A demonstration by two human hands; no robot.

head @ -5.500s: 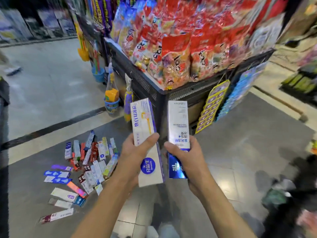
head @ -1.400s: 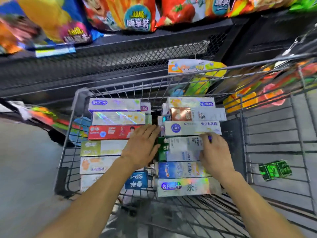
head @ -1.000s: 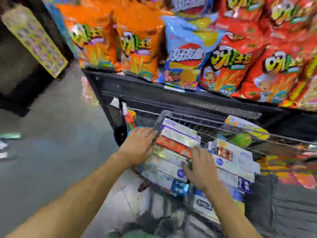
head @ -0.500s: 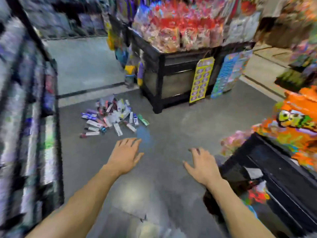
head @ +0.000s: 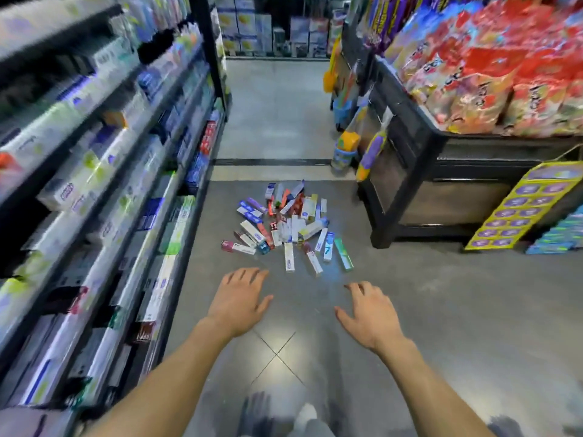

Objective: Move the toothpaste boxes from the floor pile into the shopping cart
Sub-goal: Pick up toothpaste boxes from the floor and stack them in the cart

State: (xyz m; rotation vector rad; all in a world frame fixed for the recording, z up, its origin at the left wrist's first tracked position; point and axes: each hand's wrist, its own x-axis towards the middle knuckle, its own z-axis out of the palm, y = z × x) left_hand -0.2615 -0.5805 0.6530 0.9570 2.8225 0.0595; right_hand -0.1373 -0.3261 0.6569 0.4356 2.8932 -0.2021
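A pile of toothpaste boxes (head: pixel 285 223) lies scattered on the grey floor ahead of me, several white, blue, red and green cartons pointing every way. My left hand (head: pixel 238 299) hovers just short of the pile's near edge, palm down, fingers spread and empty. My right hand (head: pixel 369 313) is stretched out beside it to the right, also palm down with relaxed fingers and nothing in it. The shopping cart is out of view.
Shelves of boxed goods (head: pixel 104 171) run along the left side of the aisle. A black display bin (head: pixel 441 171) heaped with red snack bags stands on the right, with toys hanging at its corner and a yellow card rack (head: pixel 527 206) leaning on it.
I have turned away from the cart, where both hands rested on the stacked boxes, to face the floor pile. Both hands are now empty, and the pile is closer and more centred than half a second ago.
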